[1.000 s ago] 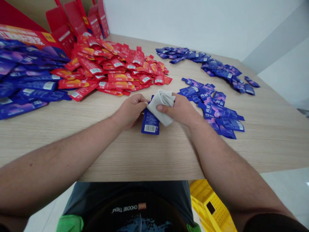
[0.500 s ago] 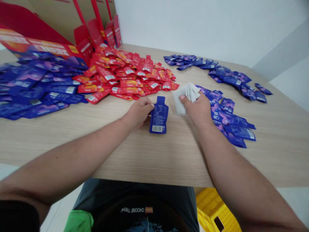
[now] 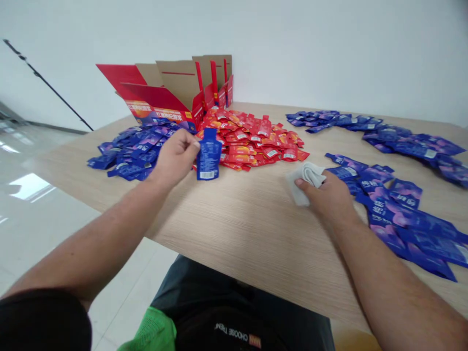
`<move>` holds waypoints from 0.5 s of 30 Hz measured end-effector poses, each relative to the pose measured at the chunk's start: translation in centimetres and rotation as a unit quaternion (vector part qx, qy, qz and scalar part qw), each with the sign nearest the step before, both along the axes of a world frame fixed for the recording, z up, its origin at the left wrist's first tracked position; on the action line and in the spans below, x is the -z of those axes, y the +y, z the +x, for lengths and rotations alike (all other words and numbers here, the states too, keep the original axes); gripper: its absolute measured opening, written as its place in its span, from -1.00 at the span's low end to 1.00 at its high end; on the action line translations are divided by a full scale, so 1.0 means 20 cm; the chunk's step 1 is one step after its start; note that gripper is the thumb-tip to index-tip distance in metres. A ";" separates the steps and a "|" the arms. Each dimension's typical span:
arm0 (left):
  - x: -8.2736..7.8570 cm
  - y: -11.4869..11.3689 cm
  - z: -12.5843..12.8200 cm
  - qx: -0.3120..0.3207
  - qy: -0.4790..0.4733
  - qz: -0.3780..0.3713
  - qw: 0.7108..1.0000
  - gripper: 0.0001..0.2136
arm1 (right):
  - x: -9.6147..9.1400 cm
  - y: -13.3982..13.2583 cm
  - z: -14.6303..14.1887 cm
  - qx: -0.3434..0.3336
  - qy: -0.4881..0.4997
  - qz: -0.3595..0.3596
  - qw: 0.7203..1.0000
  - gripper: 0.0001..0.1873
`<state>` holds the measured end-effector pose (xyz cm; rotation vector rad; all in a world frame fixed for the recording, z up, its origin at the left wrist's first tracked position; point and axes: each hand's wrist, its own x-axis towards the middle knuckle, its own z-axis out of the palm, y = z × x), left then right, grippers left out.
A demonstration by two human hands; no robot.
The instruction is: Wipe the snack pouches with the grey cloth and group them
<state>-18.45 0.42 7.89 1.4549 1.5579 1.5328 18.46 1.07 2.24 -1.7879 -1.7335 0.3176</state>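
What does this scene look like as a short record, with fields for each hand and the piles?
Left hand: holds one blue pouch upright above the table
Right hand: grips white cloth on the table
Far left: blue heap, open red carton
Middle: red pouches
Right: loose blue pouches

A light wood-grain counter (image 3: pixel 256 234) stood before a plain white wall (image 3: pixel 310 48). To the left lay a glossy pale floor (image 3: pixel 54 214) reflecting bright patches of light (image 3: pixel 29 185). A thin dark line (image 3: pixel 47 83) slanted down the wall.
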 end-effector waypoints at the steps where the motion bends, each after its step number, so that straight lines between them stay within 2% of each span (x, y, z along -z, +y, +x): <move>1: -0.02 -0.01 -0.10 -0.031 0.072 0.036 0.996 -0.87 | 0.00 0.00 0.00 -0.005 -0.003 -0.003 1.000 -0.53; 4: -0.05 -0.05 -0.34 -0.106 0.233 0.086 0.963 -0.87 | 0.02 0.01 0.00 -0.018 -0.017 -0.009 1.000 -0.52; 6: -0.04 -0.11 -0.45 -0.158 0.272 0.106 0.943 -0.88 | 0.02 0.01 -0.01 -0.023 -0.025 -0.011 0.999 -0.52; 8: 0.00 -0.19 -0.49 -0.176 0.306 0.106 0.930 -0.89 | 0.02 0.01 -0.01 -0.028 -0.024 -0.010 0.999 -0.53; 9: 0.03 -0.24 -0.50 -0.166 0.330 0.099 0.924 -0.88 | 0.03 0.01 -0.01 -0.033 -0.022 -0.010 0.999 -0.54; 12: 0.15 -0.36 -0.47 -0.072 0.430 0.036 0.899 -0.88 | 0.03 0.00 -0.02 -0.047 -0.021 -0.010 0.999 -0.52; 15: 0.26 -0.41 -0.43 0.017 0.508 -0.035 0.860 -0.86 | 0.05 0.01 -0.02 -0.040 -0.031 -0.018 0.999 -0.50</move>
